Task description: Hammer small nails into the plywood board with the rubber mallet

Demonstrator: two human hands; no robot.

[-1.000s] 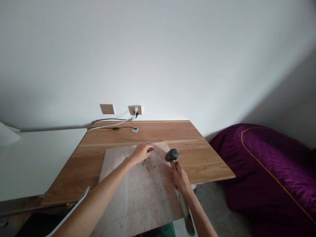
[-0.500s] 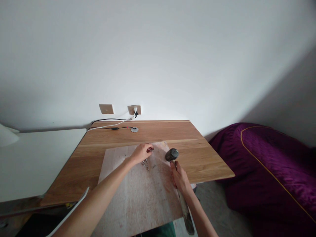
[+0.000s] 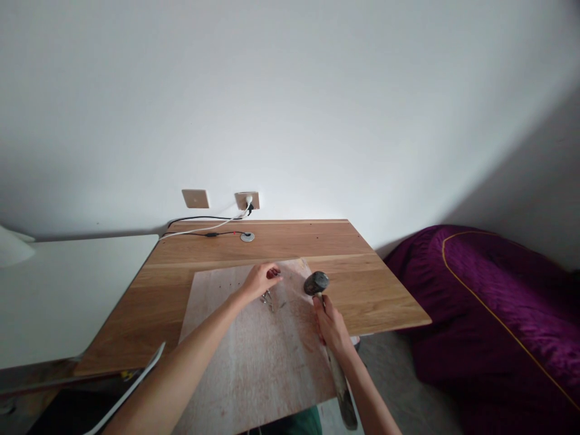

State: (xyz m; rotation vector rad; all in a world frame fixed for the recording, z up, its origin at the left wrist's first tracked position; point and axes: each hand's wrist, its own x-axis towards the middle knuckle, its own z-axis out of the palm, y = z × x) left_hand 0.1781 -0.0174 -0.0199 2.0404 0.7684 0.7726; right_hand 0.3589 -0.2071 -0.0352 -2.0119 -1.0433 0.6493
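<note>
A pale plywood board (image 3: pixel 254 356) lies on a wooden desk (image 3: pixel 353 284), overhanging its front edge. My left hand (image 3: pixel 260 281) rests on the board's far part with its fingers curled in a pinch; what they hold is too small to make out. A small heap of metal nails (image 3: pixel 268 298) lies just under that hand. My right hand (image 3: pixel 331 329) is wrapped round the wooden handle of a hammer (image 3: pixel 316 283), close to its dark head, which hovers near the board's far right corner.
A white surface (image 3: pixel 67 290) adjoins the desk on the left. Two wall plates (image 3: pixel 247 200) with a plug and cables (image 3: pixel 203 228) sit behind the desk. A purple bed cover (image 3: pixel 489 314) fills the right. A white curved edge (image 3: pixel 131 386) shows at lower left.
Almost nothing has moved. My left hand's fingers shifted slightly over the nails; the hammer and right hand stay where they were.
</note>
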